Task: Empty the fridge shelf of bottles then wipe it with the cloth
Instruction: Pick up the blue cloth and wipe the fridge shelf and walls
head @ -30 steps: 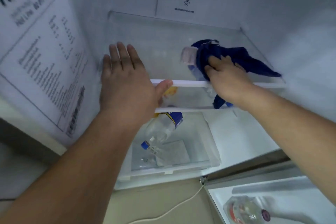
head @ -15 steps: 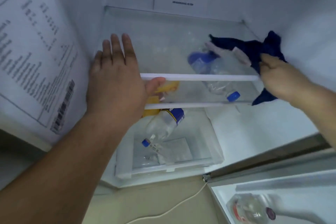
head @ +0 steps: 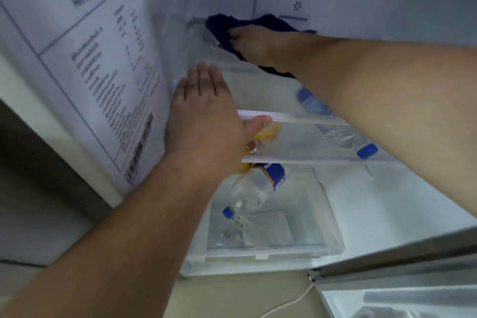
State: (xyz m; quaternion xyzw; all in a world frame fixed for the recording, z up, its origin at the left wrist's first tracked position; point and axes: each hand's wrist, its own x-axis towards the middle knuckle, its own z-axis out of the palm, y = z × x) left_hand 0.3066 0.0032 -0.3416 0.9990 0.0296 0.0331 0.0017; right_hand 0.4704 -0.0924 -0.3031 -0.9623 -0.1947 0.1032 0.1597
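Left hand (head: 204, 116) planted as before, flat and open on the front left of the glass shelf (head: 258, 93), thumb hooked under its white front rail. Right hand (head: 254, 45) now swept from the right side across to the far left back corner, fingers closed on the dark blue cloth (head: 222, 31), pressed down ahead of the left fingertips. Wiping well under way, back edge being covered. Bottles (head: 258, 188) visible only below the shelf, under both hands.
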